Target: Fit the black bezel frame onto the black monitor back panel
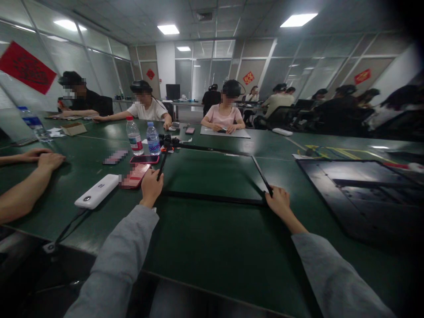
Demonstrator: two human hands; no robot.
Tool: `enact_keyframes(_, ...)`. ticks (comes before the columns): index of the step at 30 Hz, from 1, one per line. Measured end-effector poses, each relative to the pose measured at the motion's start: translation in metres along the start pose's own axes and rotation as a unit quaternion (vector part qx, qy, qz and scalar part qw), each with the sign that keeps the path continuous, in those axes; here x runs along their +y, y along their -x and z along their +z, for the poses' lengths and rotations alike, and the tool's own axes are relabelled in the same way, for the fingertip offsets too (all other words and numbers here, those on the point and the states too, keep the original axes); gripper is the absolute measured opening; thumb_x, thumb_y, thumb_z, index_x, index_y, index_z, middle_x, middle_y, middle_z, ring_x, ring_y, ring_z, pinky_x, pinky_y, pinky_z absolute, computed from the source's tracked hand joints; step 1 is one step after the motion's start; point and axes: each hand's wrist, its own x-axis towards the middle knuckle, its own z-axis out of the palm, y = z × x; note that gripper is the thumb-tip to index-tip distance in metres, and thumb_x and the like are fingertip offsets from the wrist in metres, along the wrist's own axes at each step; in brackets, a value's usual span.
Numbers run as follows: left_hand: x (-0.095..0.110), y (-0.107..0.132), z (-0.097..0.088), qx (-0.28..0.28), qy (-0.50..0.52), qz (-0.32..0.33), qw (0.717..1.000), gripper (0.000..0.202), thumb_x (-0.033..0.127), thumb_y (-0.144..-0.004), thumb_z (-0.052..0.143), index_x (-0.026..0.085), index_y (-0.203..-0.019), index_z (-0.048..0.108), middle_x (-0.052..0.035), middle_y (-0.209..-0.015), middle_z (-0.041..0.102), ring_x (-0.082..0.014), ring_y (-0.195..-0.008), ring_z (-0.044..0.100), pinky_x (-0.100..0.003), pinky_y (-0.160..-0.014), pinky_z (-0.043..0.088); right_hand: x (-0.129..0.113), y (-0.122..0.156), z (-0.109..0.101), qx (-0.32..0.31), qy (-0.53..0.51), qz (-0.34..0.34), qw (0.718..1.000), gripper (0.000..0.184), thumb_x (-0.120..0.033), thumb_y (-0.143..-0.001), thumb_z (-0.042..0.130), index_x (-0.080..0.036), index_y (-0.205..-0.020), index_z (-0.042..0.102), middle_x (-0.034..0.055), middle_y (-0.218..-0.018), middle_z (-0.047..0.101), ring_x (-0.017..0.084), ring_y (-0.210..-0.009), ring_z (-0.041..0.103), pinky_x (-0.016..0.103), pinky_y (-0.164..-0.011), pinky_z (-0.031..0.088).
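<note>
A thin black rectangular frame (212, 198) lies or is held just over the green table (212, 247); the table top shows through its middle. My left hand (152, 187) is closed around the frame's left side, near the front corner. On the opposite side, my right hand (278, 201) grips the right bar close to the front right corner. Just left of my left hand is a phone in a red case (136, 176), and behind that lies another phone with a pink edge (145, 159).
A white power bank (97, 191) with a cable lies left. Two bottles, one red-labelled (134, 138) and one blue-labelled (153, 139), stand behind the phones. A large black panel (361, 194) lies right. A co-worker's hands (46, 160) rest at far left; several people sit beyond.
</note>
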Motion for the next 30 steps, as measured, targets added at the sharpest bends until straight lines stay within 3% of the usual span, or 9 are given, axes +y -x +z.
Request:
enact_keyframes(5, 0.001, -0.001, -0.003, 0.035, 0.009, 0.007, 0.999, 0.037, 0.036, -0.099, 0.051, 0.020, -0.125, 0.072, -0.0130, -0.116, 0.067, -0.0287, -0.112, 0.063, -0.039, -0.094, 0.051, -0.004, -0.001, -0.005, -0.036, 0.031, 0.016, 0.999, 0.052, -0.033, -0.097, 0.040, -0.003, -0.133, 0.061, 0.0265, -0.127, 0.059, 0.037, -0.123, 0.052, 0.047, -0.103, 0.042)
enact_keyframes(13, -0.004, -0.001, 0.002, -0.060, -0.015, -0.046, 0.997, 0.035, 0.037, -0.097, 0.056, 0.021, -0.122, 0.075, -0.0129, -0.122, 0.069, -0.0301, -0.117, 0.062, -0.041, -0.096, 0.049, -0.009, 0.004, -0.012, -0.052, 0.024, 0.019, 0.998, 0.049, -0.035, -0.097, 0.045, -0.009, -0.134, 0.064, 0.0219, -0.132, 0.057, 0.035, -0.126, 0.050, 0.045, -0.106, 0.041)
enact_keyframes(19, -0.003, 0.000, 0.002, -0.105, -0.032, -0.075, 0.991, 0.035, 0.040, -0.097, 0.055, 0.025, -0.121, 0.076, -0.0135, -0.128, 0.069, -0.0338, -0.123, 0.059, -0.048, -0.100, 0.047, -0.007, 0.003, -0.008, -0.029, 0.000, 0.021, 0.999, 0.053, -0.035, -0.095, 0.047, -0.007, -0.138, 0.061, 0.0239, -0.130, 0.057, 0.036, -0.124, 0.049, 0.047, -0.103, 0.041)
enact_keyframes(30, -0.001, 0.001, 0.001, -0.128, -0.058, -0.074, 0.987, 0.037, 0.042, -0.098, 0.052, 0.025, -0.122, 0.076, -0.0164, -0.129, 0.067, -0.0368, -0.123, 0.057, -0.053, -0.099, 0.048, 0.000, -0.005, 0.001, 0.038, -0.043, -0.034, 0.998, 0.043, -0.028, -0.089, 0.046, -0.010, -0.122, 0.068, 0.0195, -0.111, 0.064, 0.032, -0.114, 0.055, 0.047, -0.105, 0.040)
